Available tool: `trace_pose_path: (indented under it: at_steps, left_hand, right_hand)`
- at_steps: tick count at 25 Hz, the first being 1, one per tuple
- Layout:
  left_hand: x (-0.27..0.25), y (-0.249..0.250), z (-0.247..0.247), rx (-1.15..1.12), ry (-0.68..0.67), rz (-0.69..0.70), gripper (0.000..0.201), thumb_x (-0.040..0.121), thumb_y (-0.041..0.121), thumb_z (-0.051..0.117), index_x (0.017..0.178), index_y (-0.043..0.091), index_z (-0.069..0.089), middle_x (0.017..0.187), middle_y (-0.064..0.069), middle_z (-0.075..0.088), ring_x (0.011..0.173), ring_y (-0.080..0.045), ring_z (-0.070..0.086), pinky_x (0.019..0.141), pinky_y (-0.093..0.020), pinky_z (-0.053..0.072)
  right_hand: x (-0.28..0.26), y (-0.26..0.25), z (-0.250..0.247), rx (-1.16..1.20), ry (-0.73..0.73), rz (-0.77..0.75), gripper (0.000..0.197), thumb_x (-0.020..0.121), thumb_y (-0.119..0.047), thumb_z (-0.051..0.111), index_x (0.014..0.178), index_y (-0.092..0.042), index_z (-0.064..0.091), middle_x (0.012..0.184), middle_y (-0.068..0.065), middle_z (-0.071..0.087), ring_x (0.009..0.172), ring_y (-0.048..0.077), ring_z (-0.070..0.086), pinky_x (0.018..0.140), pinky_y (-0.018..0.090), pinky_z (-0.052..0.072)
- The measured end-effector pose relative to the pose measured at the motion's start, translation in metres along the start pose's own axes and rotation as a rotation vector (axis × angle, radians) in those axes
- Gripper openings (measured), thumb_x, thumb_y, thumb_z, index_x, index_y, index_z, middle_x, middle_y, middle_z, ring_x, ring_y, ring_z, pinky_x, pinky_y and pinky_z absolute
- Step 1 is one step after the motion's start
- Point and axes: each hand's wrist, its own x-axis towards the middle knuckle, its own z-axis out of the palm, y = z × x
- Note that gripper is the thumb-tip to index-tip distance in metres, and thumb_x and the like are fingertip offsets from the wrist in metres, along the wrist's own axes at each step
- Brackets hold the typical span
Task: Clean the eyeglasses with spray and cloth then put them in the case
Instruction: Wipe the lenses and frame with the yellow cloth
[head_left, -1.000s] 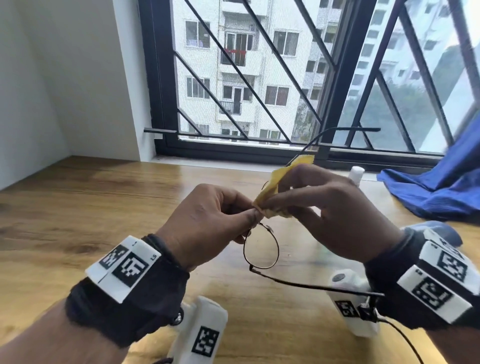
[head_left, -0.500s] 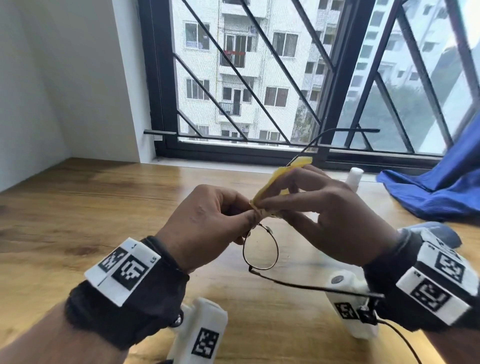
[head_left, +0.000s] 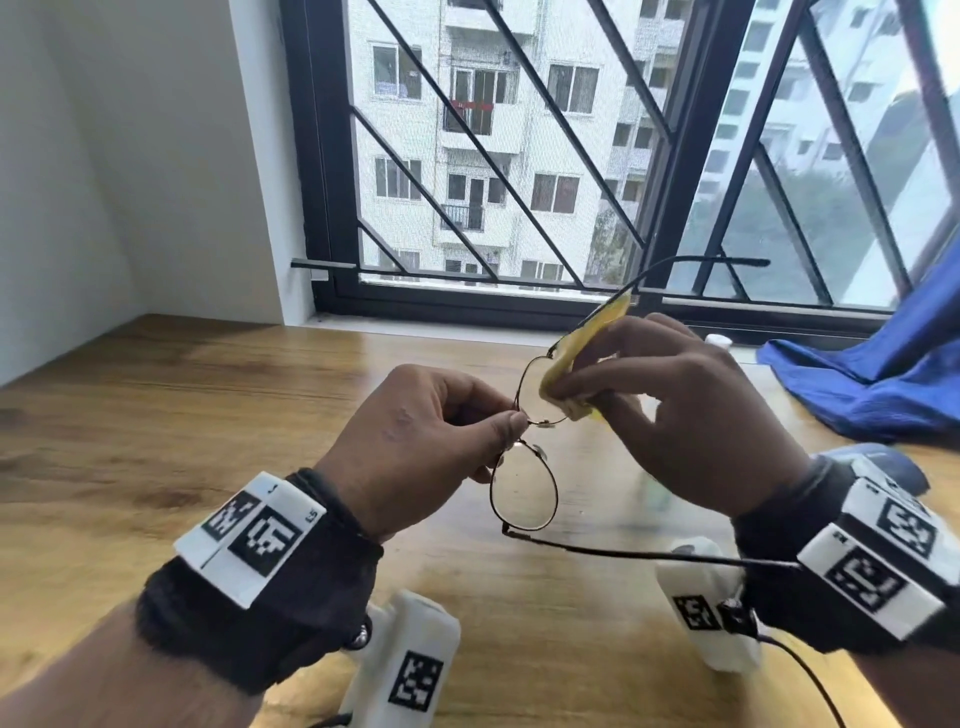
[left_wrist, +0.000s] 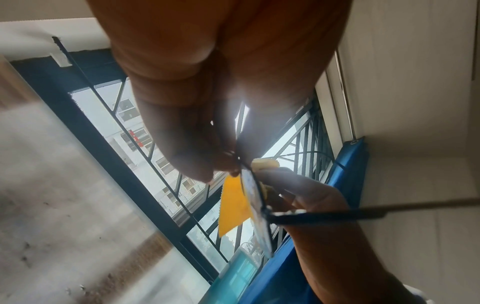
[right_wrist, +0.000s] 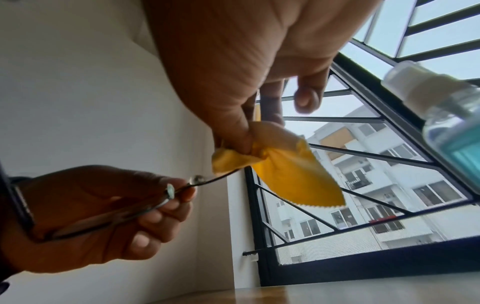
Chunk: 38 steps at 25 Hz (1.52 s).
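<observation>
My left hand (head_left: 511, 423) pinches the bridge of thin dark-framed eyeglasses (head_left: 523, 488), held above the wooden table (head_left: 208, 415). The near lens hangs bare below the fingers. My right hand (head_left: 566, 389) pinches a folded yellow cloth (head_left: 587, 353) around the far lens, thumb on one side and fingers on the other. In the right wrist view the cloth (right_wrist: 291, 172) hangs from the thumb and the frame (right_wrist: 166, 195) runs into the left hand (right_wrist: 182, 191). The spray bottle (right_wrist: 446, 123), holding blue liquid, stands behind the right hand; only its white cap (head_left: 718, 340) shows from the head.
Crumpled blue fabric (head_left: 872, 379) lies at the table's right, by the window. A blue-grey rounded object (head_left: 893, 465) peeks out behind my right wrist. The black window grille (head_left: 519, 291) closes the far edge, and a white wall stands at left.
My right hand has slid the cloth away from the bridge toward the far lens's outer side, so the inner part of that lens shows. The left hand's pinch is unchanged.
</observation>
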Motion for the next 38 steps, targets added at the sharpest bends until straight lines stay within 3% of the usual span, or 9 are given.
trace_pose_path:
  at_steps: [4, 8, 11, 16, 22, 28, 32, 35, 38]
  left_hand:
    - [0.000, 0.000, 0.000, 0.004, -0.011, 0.010, 0.007, 0.088, 0.011, 0.075, 0.090, 0.006, 0.078, 0.078, -0.022, 0.075, 0.064, -0.017, 0.067, 0.069, -0.040, 0.063]
    - [0.001, -0.002, 0.002, 0.005, -0.011, 0.003, 0.009, 0.087, 0.014, 0.076, 0.091, 0.005, 0.078, 0.077, -0.019, 0.076, 0.063, -0.016, 0.067, 0.067, -0.038, 0.062]
    - [0.000, -0.001, 0.003, 0.008, -0.013, 0.012, 0.007, 0.088, 0.011, 0.075, 0.090, 0.005, 0.078, 0.073, -0.014, 0.074, 0.062, -0.016, 0.066, 0.068, -0.039, 0.061]
    - [-0.002, 0.002, 0.002, 0.017, 0.007, -0.005, 0.009, 0.088, 0.014, 0.075, 0.091, 0.006, 0.078, 0.081, -0.022, 0.076, 0.065, -0.019, 0.068, 0.070, -0.040, 0.063]
    - [-0.002, 0.003, 0.001, 0.026, 0.012, -0.005, 0.009, 0.088, 0.014, 0.075, 0.091, 0.006, 0.077, 0.080, -0.019, 0.076, 0.066, -0.020, 0.069, 0.071, -0.042, 0.063]
    - [-0.003, 0.005, 0.002, 0.040, -0.007, 0.019, 0.009, 0.088, 0.014, 0.075, 0.092, 0.006, 0.078, 0.079, -0.016, 0.077, 0.064, -0.015, 0.068, 0.066, -0.031, 0.063]
    - [-0.006, 0.006, 0.006, 0.058, -0.046, 0.031, 0.008, 0.087, 0.015, 0.076, 0.091, 0.008, 0.078, 0.076, -0.012, 0.077, 0.063, -0.013, 0.068, 0.063, -0.027, 0.061]
    - [-0.005, 0.007, 0.004, 0.042, -0.008, 0.038, 0.009, 0.086, 0.016, 0.076, 0.091, 0.009, 0.078, 0.076, -0.012, 0.077, 0.062, -0.011, 0.069, 0.061, -0.022, 0.058]
    - [-0.004, 0.008, -0.001, 0.038, 0.028, 0.038, 0.009, 0.085, 0.018, 0.077, 0.090, 0.011, 0.079, 0.076, -0.012, 0.078, 0.062, -0.012, 0.070, 0.060, -0.022, 0.058]
  right_hand:
    - [-0.002, -0.007, 0.003, 0.053, -0.075, -0.109, 0.022, 0.093, -0.012, 0.070, 0.107, -0.025, 0.081, 0.106, -0.010, 0.071, 0.097, 0.009, 0.058, 0.085, 0.023, 0.049]
    - [0.000, -0.004, 0.002, -0.065, 0.006, 0.026, 0.023, 0.094, -0.017, 0.067, 0.110, -0.027, 0.080, 0.102, -0.005, 0.071, 0.096, 0.022, 0.064, 0.081, 0.040, 0.056]
    - [-0.003, -0.007, 0.005, -0.036, -0.075, -0.064, 0.026, 0.095, -0.016, 0.065, 0.113, -0.029, 0.079, 0.107, -0.007, 0.071, 0.099, 0.018, 0.062, 0.082, 0.034, 0.054]
    - [-0.001, -0.002, 0.002, -0.041, -0.061, -0.053, 0.024, 0.095, -0.018, 0.067, 0.112, -0.029, 0.079, 0.106, -0.007, 0.071, 0.096, 0.021, 0.063, 0.079, 0.040, 0.055]
    - [0.001, -0.002, -0.001, 0.049, -0.006, 0.069, 0.013, 0.086, -0.023, 0.080, 0.097, -0.029, 0.082, 0.097, -0.015, 0.073, 0.094, 0.014, 0.066, 0.078, 0.038, 0.055]
    - [0.002, -0.009, -0.004, 0.042, -0.006, 0.129, 0.013, 0.081, -0.036, 0.079, 0.087, -0.025, 0.081, 0.084, -0.015, 0.069, 0.076, -0.004, 0.053, 0.067, 0.021, 0.040]
    - [0.001, -0.012, -0.003, 0.089, -0.017, 0.199, 0.019, 0.075, -0.039, 0.085, 0.073, -0.025, 0.074, 0.074, -0.012, 0.065, 0.065, 0.011, 0.053, 0.061, 0.029, 0.044]
    - [0.001, -0.010, -0.005, 0.036, 0.036, 0.297, 0.032, 0.070, -0.057, 0.079, 0.065, -0.030, 0.062, 0.068, -0.015, 0.057, 0.063, 0.007, 0.051, 0.058, 0.026, 0.038]
    - [0.000, -0.010, -0.002, 0.083, 0.007, 0.280, 0.032, 0.072, -0.058, 0.075, 0.063, -0.032, 0.058, 0.065, -0.016, 0.055, 0.062, 0.009, 0.050, 0.057, 0.030, 0.041]
